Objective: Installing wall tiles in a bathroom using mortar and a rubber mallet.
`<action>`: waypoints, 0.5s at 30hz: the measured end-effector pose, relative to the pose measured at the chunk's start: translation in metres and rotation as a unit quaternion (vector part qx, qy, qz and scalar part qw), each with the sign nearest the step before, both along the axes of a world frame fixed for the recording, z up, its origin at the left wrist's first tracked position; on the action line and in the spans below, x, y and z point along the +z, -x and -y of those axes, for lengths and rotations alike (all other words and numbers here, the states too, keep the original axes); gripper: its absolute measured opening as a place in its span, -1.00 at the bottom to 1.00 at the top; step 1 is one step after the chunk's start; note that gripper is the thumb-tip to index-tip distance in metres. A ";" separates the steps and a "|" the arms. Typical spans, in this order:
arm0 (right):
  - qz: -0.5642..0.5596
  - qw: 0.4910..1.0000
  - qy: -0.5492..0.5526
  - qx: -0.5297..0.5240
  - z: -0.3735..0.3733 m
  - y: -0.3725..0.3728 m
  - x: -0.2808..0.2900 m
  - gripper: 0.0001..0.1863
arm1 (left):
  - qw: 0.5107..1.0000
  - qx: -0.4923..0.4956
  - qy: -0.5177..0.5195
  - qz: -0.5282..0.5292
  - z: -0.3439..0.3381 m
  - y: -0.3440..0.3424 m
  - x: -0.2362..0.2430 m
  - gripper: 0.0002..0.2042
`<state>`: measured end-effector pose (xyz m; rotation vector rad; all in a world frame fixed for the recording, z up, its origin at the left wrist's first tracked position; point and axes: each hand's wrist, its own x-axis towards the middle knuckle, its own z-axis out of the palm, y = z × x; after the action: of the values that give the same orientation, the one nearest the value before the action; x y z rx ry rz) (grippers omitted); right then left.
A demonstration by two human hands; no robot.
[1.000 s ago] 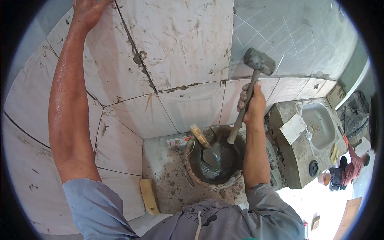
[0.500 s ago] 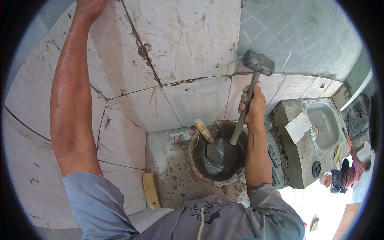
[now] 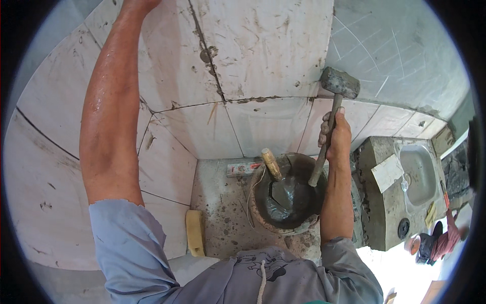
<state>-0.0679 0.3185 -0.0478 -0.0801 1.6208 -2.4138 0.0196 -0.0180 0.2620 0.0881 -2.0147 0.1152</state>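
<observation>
My right hand [image 3: 335,133] is closed around the dark handle of a mallet [image 3: 339,82], its dirty head raised over the pale wall tiles. My left hand [image 3: 144,5] reaches to the tiled wall [image 3: 268,50] at the top edge; its fingers are out of the picture. Below my right hand sits a bucket [image 3: 257,202] of wet grey mortar, where a trowel with a wooden handle [image 3: 271,162] rests, its blade partly in the mix. A level [image 3: 241,169] lies behind the bucket, and a yellow sponge [image 3: 195,230] is beside the lower left wall.
At right, a rough concrete counter [image 3: 377,207] holds a steel sink [image 3: 417,177], a white tile piece [image 3: 387,173] and a black round fitting [image 3: 403,228]. Another person [image 3: 444,238] in a red top is beyond it, near a small bucket [image 3: 412,245]. Scored grey plaster [image 3: 395,45] covers the upper right wall.
The view has shifted, so the wall, both arms and the mallet appear farther right. My left hand has slipped further past the top edge; the mallet stays raised in my right hand.
</observation>
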 end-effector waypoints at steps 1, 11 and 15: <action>0.002 1.000 -0.002 -0.008 -0.001 -0.001 0.003 -0.48 | 1.000 0.008 -0.010 -0.008 0.003 0.001 -0.001 -0.48; 0.000 1.000 0.003 -0.009 0.004 0.003 -0.005 -0.49 | 0.997 0.009 0.037 -0.062 0.024 0.012 -0.006 -0.46; -0.003 0.999 0.036 -0.012 0.003 -0.003 -0.006 -0.49 | 0.997 -0.024 0.038 -0.070 0.025 0.016 -0.010 -0.45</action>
<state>-0.0650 0.3150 -0.0537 -0.0809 1.5462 -2.4921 0.0031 -0.0431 0.2522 -0.0003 -1.8700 0.1501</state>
